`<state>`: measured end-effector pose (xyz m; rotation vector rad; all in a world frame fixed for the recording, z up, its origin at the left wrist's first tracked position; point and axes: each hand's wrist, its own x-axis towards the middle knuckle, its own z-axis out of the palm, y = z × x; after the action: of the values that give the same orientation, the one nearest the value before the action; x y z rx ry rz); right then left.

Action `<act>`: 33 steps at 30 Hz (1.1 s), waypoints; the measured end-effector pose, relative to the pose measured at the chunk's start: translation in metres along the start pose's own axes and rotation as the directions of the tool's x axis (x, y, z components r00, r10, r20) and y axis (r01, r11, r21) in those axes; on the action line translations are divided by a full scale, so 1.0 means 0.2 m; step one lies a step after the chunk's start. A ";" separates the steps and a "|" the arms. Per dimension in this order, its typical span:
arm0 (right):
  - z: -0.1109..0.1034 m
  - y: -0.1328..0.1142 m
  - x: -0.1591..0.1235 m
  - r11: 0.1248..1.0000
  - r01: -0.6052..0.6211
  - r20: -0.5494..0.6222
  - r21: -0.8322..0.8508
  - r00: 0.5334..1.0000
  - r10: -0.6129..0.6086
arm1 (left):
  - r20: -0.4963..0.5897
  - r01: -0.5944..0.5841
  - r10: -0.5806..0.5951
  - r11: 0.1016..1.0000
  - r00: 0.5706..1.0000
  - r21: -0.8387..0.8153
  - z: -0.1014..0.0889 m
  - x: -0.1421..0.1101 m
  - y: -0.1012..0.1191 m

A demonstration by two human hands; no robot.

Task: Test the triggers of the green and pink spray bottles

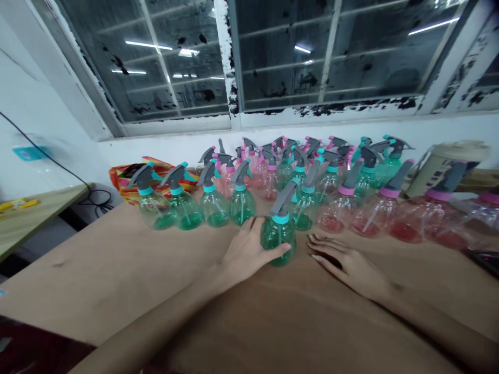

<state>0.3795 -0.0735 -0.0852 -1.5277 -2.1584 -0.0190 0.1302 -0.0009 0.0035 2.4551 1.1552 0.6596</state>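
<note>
Since the left hand (245, 249) has its fingers around the side of one green bottle (275, 234) and the thumb across its front, I'd call that a proper hold. The right hand (346, 262) is just beside it with the fingers loosely spread, holding nothing and not touching the bottle as far as I can see.

As for progress, a lot looks done to me. The held bottle is upright on the table (117, 280) with its grey trigger head (284, 200) and teal collar (280, 219) on. Four teal-collared bottles (189, 214) stand lined up to the left, some pink-collared bottles (366, 221) stand off to the right, and there's a crowd of more bottles (271, 182) behind. Every top I can make out has a sprayer on it.

What's left? The obvious odd one out is the held bottle, nearer the person than its neighbours and not in line with them. Can't tell if anything inside needs doing, and the back ones overlap too much to count.
</note>
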 end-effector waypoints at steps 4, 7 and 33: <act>0.00 0.00 0.00 1.000 -0.004 0.002 -0.006 1.000 0.004 | -0.039 -0.033 0.044 0.968 0.998 0.248 0.00 0.08 0.02; 0.01 0.00 0.00 1.000 -0.013 0.006 -0.011 1.000 0.014 | -0.015 0.011 -0.006 0.944 1.000 0.331 -0.02 0.15 0.02; -0.21 -0.09 0.50 0.733 -0.607 0.011 0.305 0.772 0.635 | 0.040 0.021 -0.044 0.896 0.998 0.444 -0.06 0.43 -0.01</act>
<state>0.3549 -0.0028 -0.0038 -1.9380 -1.3928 0.4290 0.1711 0.0703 0.0340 2.7933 1.4568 0.3474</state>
